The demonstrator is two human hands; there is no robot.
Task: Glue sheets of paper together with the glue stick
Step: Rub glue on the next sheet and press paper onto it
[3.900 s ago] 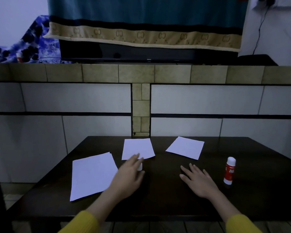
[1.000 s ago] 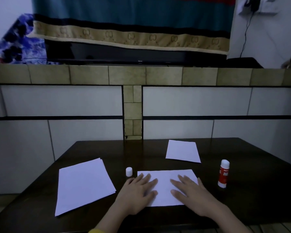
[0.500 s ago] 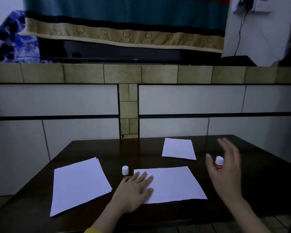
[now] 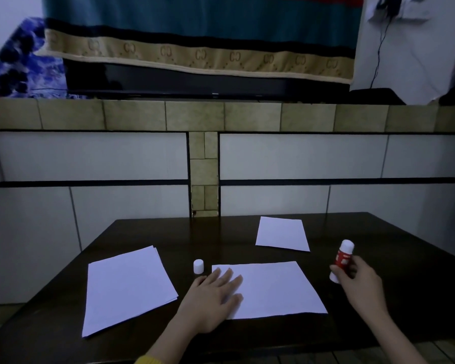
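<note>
Right hand curls round the upright glue stick — the sheet lies leftward of those fingers, pinned by the flat left hand.

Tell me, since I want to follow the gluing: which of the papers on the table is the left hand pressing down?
The middle sheet nearest the person; the left hand lies flat on its left edge, unlike the others.
</note>
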